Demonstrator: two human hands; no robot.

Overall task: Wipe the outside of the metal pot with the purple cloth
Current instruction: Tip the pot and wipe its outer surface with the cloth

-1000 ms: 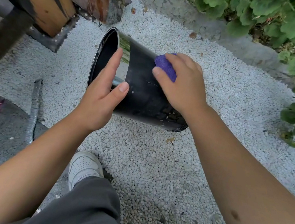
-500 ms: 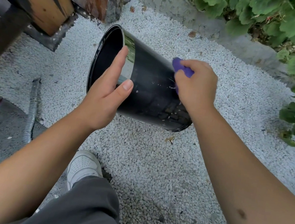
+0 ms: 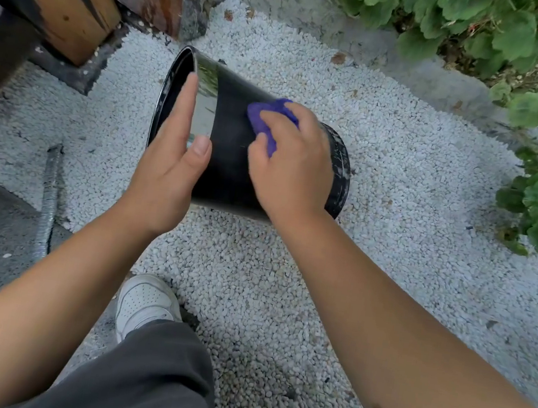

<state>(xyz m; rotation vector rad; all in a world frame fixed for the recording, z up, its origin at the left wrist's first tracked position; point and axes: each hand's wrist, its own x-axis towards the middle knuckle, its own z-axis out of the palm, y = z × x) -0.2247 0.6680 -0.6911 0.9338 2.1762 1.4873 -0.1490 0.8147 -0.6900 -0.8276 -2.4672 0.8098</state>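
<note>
A single head-worn wide-angle view looks steeply down, close over the forearms, at the gravel (image 3: 401,188) underfoot.

— Where are you standing?
— You're out in a garden yard: white gravel (image 3: 401,188) underfoot, leafy green plants (image 3: 492,31) along a concrete kerb (image 3: 402,60), weathered wooden beams (image 3: 64,2) at your left.
— Anything else?
— A corrugated metal hose (image 3: 48,200) lying on the gravel's left edge.

left hand (image 3: 165,168) steadies metal pot (image 3: 230,150) | right hand (image 3: 293,165) presses purple cloth (image 3: 266,117)
</note>
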